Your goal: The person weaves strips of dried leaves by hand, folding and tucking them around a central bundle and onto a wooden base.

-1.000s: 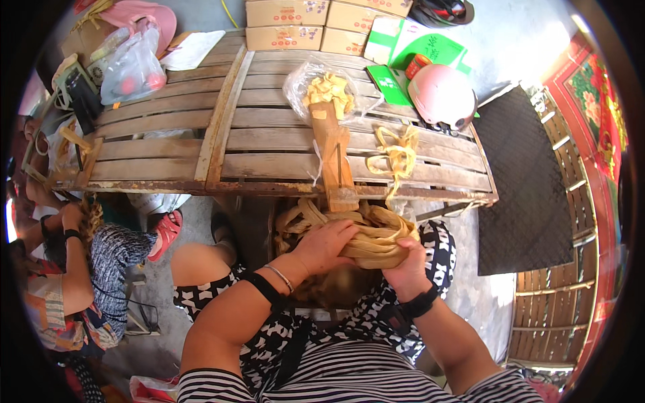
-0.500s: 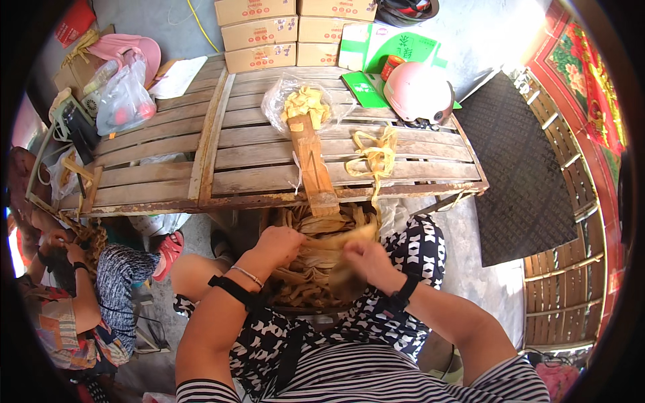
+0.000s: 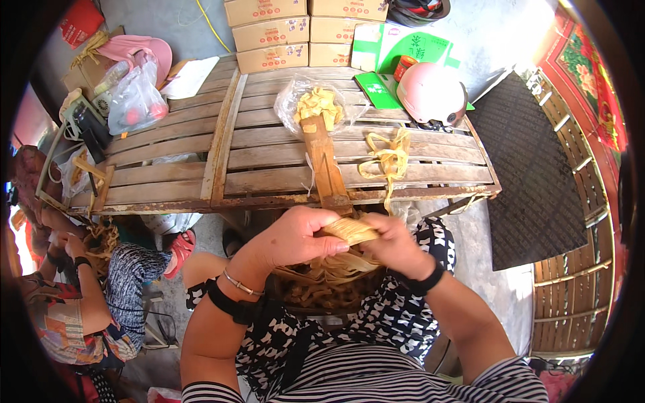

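A flat, pale yellow husk-like strip (image 3: 353, 230) is stretched between my two hands, just off the table's near edge. Its left end is pinched between the thumb and fingers of my left hand (image 3: 302, 236). My right hand (image 3: 401, 250) closes on the other end. Below them, between my knees, lies a pile of similar yellow-brown strips (image 3: 329, 279) in a container mostly hidden by my hands and legs. A narrow wooden board (image 3: 326, 168) juts over the table edge just beyond my hands. Folded yellow pieces (image 3: 319, 104) lie at its far end on clear plastic.
On the slatted table (image 3: 269, 181), loose yellow strips (image 3: 392, 158) lie right of the board. Stacked cartons (image 3: 272, 33), a pink helmet (image 3: 430, 94) and a plastic bag (image 3: 134, 101) stand farther back. At left sits another person (image 3: 67, 302), hands busy with something small.
Both hands have moved up and closer together, lifting the strip from over the pile to near the board's end. The view has shifted slightly, so the table appears farther right.
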The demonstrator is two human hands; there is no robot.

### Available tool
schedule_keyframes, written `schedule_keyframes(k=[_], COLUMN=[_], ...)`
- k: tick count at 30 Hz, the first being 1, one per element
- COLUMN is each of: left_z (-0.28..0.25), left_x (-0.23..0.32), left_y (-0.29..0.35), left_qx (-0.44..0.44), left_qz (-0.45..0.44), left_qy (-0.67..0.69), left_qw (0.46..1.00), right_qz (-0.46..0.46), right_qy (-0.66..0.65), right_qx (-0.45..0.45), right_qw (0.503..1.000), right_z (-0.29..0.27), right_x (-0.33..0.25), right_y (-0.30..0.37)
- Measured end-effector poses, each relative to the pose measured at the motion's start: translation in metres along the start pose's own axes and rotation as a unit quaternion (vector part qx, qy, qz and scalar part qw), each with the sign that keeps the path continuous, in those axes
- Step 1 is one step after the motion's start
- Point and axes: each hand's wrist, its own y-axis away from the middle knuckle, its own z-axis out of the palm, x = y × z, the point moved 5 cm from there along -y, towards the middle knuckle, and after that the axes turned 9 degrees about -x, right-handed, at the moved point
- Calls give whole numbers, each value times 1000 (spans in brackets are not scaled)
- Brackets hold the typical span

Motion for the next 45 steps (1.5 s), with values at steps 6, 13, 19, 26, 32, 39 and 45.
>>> schedule_keyframes(k=[6,13,19,26,32,39,45], left_z=[21,40,84,66,6,27,44], left_x=[-23,-116,-18,49,106,-37,-66], left_y=[-7,2,-31,-46,-25,1,-3], left_qx=[46,116,42,195,217,25,44], left_qz=[25,-84,37,240,167,-41,48], left_qy=[-102,-83,-93,-11,-108,-370,-308], left_qw=[993,986,994,951,956,928,949], right_qz=[-43,-147,-254,-342,-358,-13,33], right_qy=[-81,-262,-273,-252,-259,249,153], right_qx=[104,305,301,259,252,-279,-111], right_qw=[990,904,878,867,861,927,981], right_z=[-49,-89,-111,-114,-112,4,17], right_x=[-67,-119,-158,-190,-161,1,27], right_y=[18,47,58,40,35,45,15])
